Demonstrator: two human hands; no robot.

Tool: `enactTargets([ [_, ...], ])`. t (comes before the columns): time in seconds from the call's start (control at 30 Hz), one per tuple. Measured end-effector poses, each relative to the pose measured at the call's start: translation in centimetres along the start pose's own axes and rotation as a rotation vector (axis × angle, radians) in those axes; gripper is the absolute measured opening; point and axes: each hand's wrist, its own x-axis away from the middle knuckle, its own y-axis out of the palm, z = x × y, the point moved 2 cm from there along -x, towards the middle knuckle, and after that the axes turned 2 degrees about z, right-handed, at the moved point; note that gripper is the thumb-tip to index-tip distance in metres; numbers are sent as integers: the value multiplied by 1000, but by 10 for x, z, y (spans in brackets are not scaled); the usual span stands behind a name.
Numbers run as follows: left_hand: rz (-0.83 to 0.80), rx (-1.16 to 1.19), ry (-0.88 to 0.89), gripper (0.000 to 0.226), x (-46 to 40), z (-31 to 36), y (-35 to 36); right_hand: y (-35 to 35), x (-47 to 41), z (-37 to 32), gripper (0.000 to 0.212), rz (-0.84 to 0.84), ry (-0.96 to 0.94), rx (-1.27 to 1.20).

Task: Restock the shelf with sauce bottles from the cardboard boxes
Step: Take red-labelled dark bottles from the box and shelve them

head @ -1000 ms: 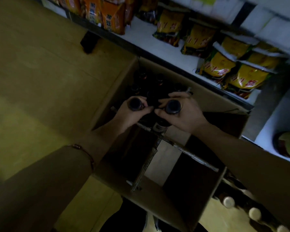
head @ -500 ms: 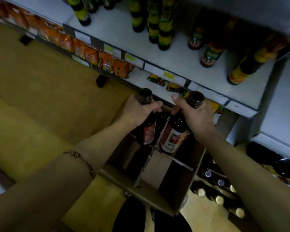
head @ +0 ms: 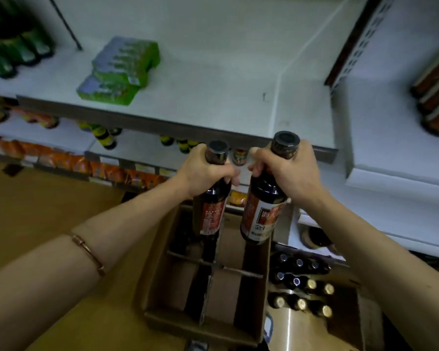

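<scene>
My left hand [head: 205,171] grips the neck of a dark sauce bottle [head: 211,211] with a red label. My right hand [head: 287,171] grips the neck of a second dark sauce bottle [head: 262,214] with a red and white label. Both bottles hang upright in the air above the open cardboard box [head: 162,287] with cardboard dividers, just in front of the edge of a white shelf [head: 226,84]. The divided cells nearest me look empty; a few dark bottles remain at the box's far left.
Green packets [head: 122,69] lie stacked on the white shelf at the left. A second box on the floor at the right holds several capped bottles [head: 299,285]. Lower shelves carry orange packets [head: 61,160] and small bottles. Dark jars [head: 436,97] stand at the far right.
Both hands lifted the two bottles out of the box and raised them to the level of the upper white shelf. The view tilted upward from the box to the shelves.
</scene>
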Motion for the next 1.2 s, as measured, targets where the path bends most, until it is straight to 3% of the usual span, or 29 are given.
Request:
enactTargets([
  [0.3, -299, 120, 171, 21, 1, 149, 5, -78, 43, -135, 35, 309, -48, -20],
  [0.57, -627, 98, 290, 20, 18, 265, 69, -161, 116, -218, 25, 583, -58, -32],
  [0.83, -815, 164, 355, 32, 43, 358, 184, -270, 206, -245, 31, 816, -21, 45],
  [1.0, -959, 178, 391, 31, 57, 411, 287, -352, 267, -247, 34, 941, -6, 100],
  [1.2, -1020, 196, 482, 32, 91, 474, 415, -462, 340, -260, 30, 1048, 28, 194],
])
